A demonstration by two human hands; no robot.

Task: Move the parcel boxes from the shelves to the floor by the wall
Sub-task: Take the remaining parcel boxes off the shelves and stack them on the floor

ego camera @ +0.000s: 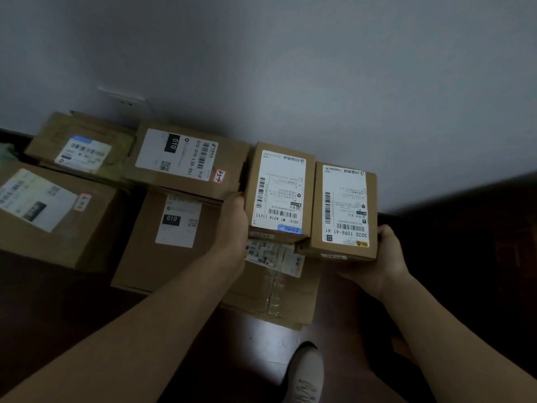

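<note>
Between the hands (232,225) (383,257), two parcel boxes (280,193) (344,210)

The camera sits on the person's head. It looks forward and down at the wall (290,68) from close by, with the floor (247,344) below the wall.

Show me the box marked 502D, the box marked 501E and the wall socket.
502D box (345,209): head view, middle of its white label.
501E box (279,189): head view, middle of its white label.
wall socket (125,99): head view, its white faceplate.
</note>
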